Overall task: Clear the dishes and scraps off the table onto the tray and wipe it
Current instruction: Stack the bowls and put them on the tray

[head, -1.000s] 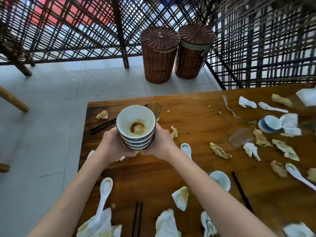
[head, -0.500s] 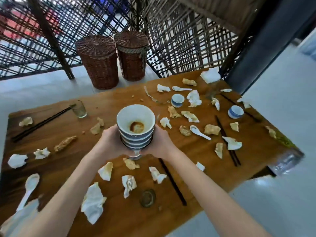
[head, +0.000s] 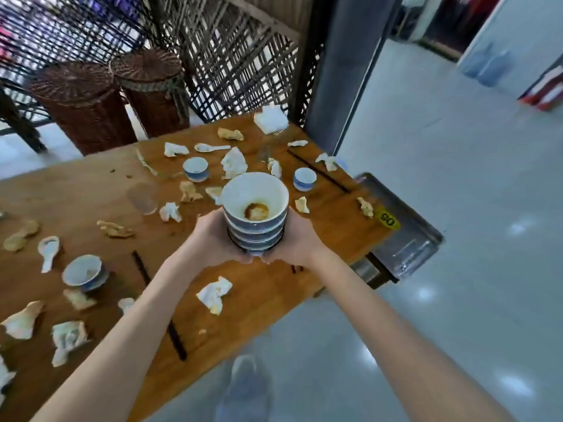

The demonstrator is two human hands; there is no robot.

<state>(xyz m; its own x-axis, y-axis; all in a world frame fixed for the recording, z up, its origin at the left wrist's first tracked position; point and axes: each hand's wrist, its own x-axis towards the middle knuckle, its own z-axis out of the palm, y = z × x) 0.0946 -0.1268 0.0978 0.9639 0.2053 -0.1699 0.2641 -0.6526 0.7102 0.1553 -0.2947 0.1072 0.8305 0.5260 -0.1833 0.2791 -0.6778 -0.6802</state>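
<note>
Brown residue sits in the top bowl of our stack (head: 255, 217). Our left hand (head: 213, 239) and right hand (head: 297, 239) cup it between them.

Your left hand (head: 213, 239) and right hand (head: 297, 239) cup a stack of bowls (head: 255, 217), brown residue in the top one, above the littered wooden tabletop (head: 91, 193), with the metal tray (head: 408, 239) at its right end.
</note>
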